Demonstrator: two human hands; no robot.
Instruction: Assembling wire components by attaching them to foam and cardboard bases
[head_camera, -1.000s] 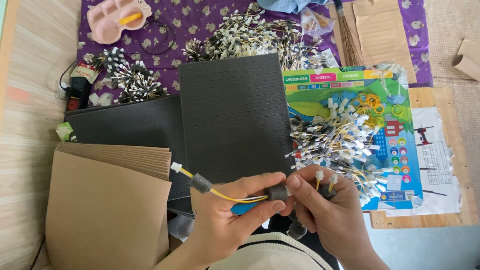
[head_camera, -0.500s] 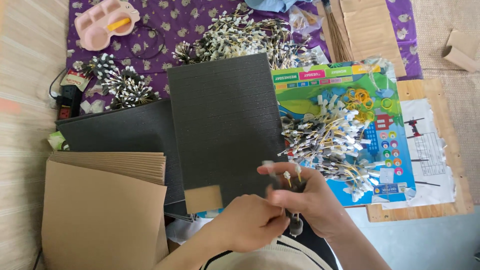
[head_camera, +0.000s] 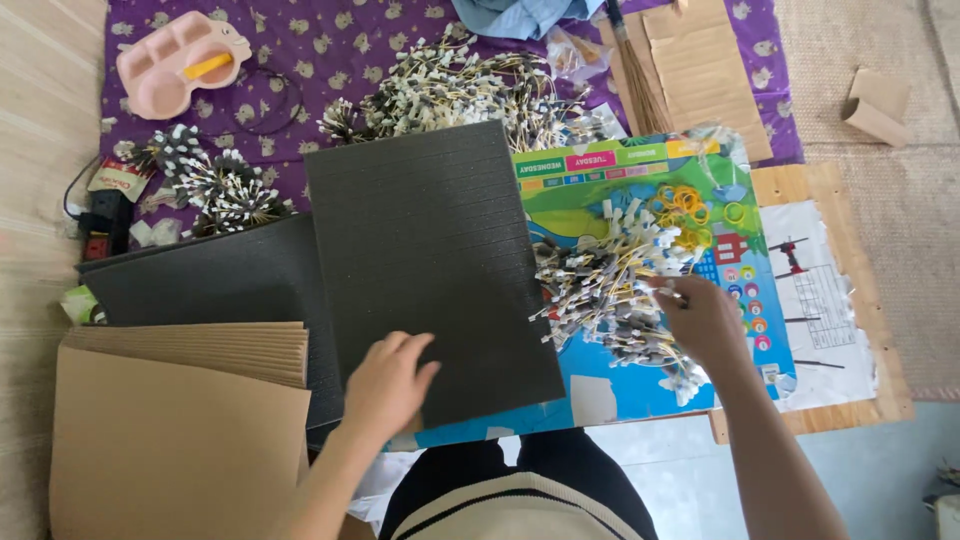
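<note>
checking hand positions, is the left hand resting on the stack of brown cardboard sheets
No, the left hand lies on the dark grey ribbed foam sheet, right of the stack of brown cardboard sheets.

Colourful printed chart w/ green, blue & pink header strips is lying flat right of centre, partly under black foam sheet. White printed paper sheet is sitting just right of it on wooden board. Small red & white packet is lying at far left on purple cloth. Clear plastic bag is resting near top centre.
</note>
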